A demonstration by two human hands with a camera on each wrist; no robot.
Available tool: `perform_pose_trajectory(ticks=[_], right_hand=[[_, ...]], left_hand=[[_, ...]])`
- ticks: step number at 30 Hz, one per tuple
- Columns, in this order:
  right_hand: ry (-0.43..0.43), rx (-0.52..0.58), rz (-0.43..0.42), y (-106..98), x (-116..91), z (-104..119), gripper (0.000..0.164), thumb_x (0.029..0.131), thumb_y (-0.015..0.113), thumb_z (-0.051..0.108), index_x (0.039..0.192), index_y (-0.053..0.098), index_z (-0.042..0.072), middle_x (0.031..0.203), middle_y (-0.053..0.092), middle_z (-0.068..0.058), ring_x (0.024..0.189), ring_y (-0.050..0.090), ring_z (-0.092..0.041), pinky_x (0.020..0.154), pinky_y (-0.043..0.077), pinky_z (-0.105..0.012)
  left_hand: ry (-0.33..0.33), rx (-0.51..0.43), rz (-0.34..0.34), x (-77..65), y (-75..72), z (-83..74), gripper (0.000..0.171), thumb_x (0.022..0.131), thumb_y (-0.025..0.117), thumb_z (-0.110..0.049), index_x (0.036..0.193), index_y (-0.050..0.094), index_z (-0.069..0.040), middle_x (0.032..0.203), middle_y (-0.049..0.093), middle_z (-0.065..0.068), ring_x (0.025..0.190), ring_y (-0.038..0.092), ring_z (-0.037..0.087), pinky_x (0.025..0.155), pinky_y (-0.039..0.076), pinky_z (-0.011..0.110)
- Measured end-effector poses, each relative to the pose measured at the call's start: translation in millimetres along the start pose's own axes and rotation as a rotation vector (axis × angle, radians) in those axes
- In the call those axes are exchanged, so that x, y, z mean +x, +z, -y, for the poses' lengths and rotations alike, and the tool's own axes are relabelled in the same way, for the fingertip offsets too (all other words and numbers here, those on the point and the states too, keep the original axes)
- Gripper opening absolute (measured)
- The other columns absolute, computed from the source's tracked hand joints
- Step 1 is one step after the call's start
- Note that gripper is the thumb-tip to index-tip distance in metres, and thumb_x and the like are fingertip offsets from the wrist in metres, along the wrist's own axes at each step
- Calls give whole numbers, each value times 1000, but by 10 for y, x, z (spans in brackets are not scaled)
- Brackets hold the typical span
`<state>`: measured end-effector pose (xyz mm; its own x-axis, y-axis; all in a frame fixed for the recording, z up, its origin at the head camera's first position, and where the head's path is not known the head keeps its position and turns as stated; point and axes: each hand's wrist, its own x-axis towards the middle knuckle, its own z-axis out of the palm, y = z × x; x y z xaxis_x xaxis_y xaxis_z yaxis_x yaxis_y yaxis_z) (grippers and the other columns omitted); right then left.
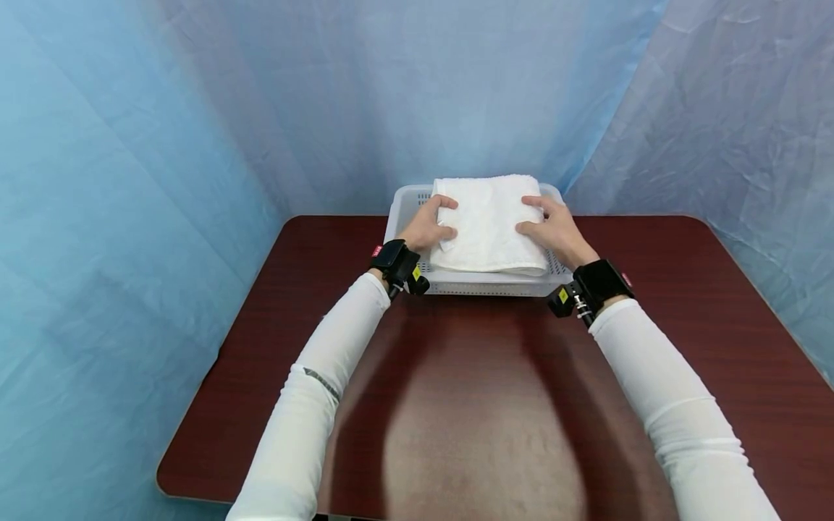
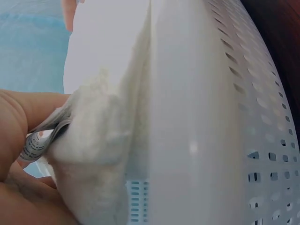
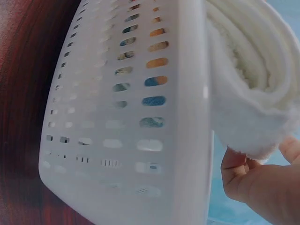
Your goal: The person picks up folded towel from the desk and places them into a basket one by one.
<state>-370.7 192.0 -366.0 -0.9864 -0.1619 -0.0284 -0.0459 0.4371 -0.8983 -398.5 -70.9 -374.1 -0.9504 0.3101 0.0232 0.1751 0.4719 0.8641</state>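
A folded white towel point(image 1: 489, 224) lies at the top of a white plastic basket point(image 1: 485, 283) with slotted walls. My left hand point(image 1: 430, 223) grips the towel's left side, thumb on the upper face. On the opposite side, my right hand point(image 1: 555, 228) holds the towel's right edge between thumb and fingers. In the left wrist view, a printed label point(image 2: 37, 144) sticks out of the towel beside the left hand. The right wrist view shows the towel's rounded folds point(image 3: 253, 93) just above the basket rim. Most of the basket's inside is hidden under the towel.
The basket stands near the far edge of a dark red-brown table point(image 1: 482, 405). Blue sheeting point(image 1: 391, 87) hangs behind and at both sides. Orange and blue patches point(image 3: 155, 80) show through the basket's slots in the right wrist view; what they are is unclear.
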Motion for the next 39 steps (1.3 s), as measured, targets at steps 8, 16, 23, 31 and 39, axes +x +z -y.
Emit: perform_pose_trajectory(ticks=[8, 16, 23, 31, 39], right_hand=[[-5, -23, 60, 16, -12, -64, 77, 96, 63, 14, 160, 21, 15, 166, 6, -15, 150, 15, -35, 114, 26, -54], [-13, -65, 83, 21, -24, -93, 78, 98, 63, 18, 160, 18, 17, 166, 4, -16, 150, 12, -39, 115, 24, -57], [-25, -112, 78, 24, -44, -133, 76, 100, 61, 21, 161, 16, 16, 166, 5, -16, 151, 9, -38, 116, 22, -56], [-32, -164, 70, 28, -76, -208, 74, 102, 57, 24, 161, 13, 13, 166, 6, -18, 151, 6, -38, 118, 17, -56], [-31, -212, 60, 63, -95, -230, 74, 103, 54, 28, 161, 10, 12, 165, 6, -18, 151, 7, -38, 118, 16, -56]], left_hand=[[-9, 19, 2, -54, 1, -1, 50, 95, 63, 1, 140, 45, -8, 151, 38, 12, 143, 33, 25, 116, 29, 40], [-30, 26, -11, -59, 10, 43, 50, 95, 64, 0, 141, 46, -8, 149, 42, 12, 141, 36, 25, 116, 29, 40], [-36, 59, -19, -63, 38, 58, 49, 97, 62, -3, 143, 46, -9, 151, 43, 11, 142, 36, 25, 115, 30, 40], [-28, 106, -4, -132, 43, 36, 52, 100, 59, -9, 148, 41, -10, 154, 39, 11, 141, 37, 25, 111, 35, 38], [-49, 220, 99, -148, -2, 71, 80, 90, 75, -16, 156, 30, -15, 158, 33, 11, 142, 36, 27, 112, 35, 40]])
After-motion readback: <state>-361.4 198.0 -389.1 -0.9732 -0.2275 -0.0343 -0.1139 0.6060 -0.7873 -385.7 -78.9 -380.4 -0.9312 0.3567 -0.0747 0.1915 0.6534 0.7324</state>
